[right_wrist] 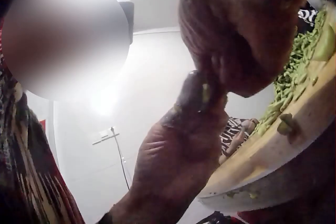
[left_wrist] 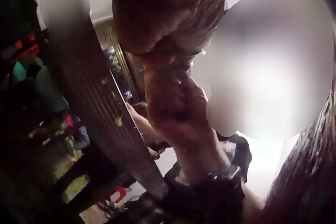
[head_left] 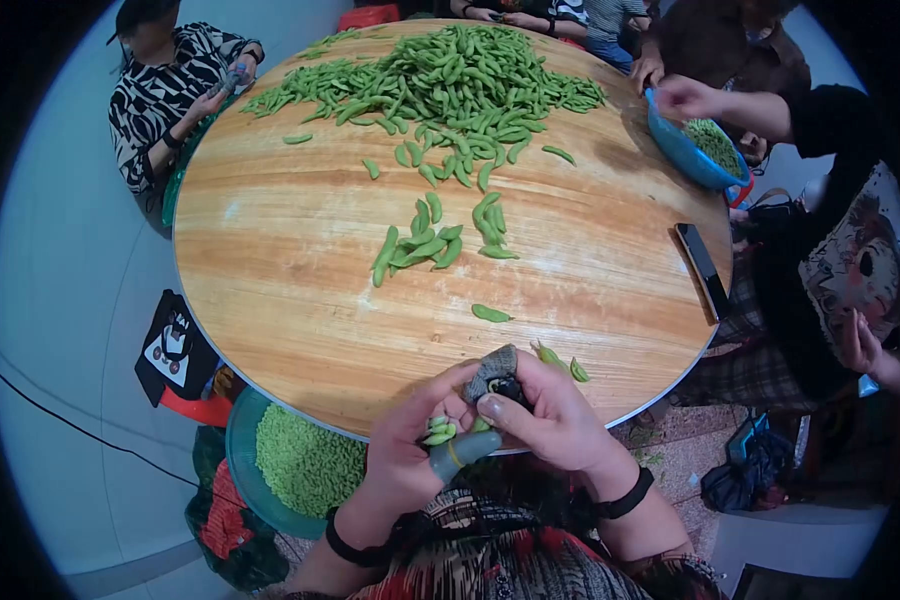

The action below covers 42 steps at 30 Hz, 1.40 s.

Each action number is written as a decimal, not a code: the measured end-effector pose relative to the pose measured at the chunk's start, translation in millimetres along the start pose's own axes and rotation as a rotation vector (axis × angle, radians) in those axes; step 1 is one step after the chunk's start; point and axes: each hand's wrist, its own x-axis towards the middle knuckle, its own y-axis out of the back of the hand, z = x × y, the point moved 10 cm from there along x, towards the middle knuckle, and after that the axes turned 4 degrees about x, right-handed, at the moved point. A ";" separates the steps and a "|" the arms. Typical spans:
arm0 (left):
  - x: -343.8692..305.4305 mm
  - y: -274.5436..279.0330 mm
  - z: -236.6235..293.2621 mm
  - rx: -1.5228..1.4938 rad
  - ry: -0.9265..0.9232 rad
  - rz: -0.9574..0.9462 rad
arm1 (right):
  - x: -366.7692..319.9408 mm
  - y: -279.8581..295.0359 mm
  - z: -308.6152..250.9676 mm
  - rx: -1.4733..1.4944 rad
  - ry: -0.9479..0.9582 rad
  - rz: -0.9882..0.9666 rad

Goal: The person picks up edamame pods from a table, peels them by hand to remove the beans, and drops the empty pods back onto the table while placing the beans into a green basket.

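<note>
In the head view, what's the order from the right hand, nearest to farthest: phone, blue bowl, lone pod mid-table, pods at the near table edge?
From the right hand:
1. Pods at the near table edge, just ahead
2. Lone pod, ahead and left
3. Phone, right side
4. Blue bowl, far right
</note>
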 end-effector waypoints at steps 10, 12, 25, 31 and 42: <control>-3.4 -8.9 31.6 0.360 -0.344 0.034 | -12.6 1.8 42.1 0.610 -0.340 0.225; -5.2 -3.2 35.4 0.395 -0.395 0.126 | -13.6 -7.6 49.8 0.864 -0.421 0.201; 0.1 17.1 -43.0 -0.550 0.345 0.274 | 72.7 71.4 -43.3 -1.341 0.108 0.183; 8.7 18.1 -29.9 -0.117 0.193 0.184 | 94.5 81.9 -26.1 -1.509 0.038 0.148; 14.1 -18.3 13.0 0.622 -0.119 0.068 | 0.6 42.0 15.0 -0.387 -0.299 -0.037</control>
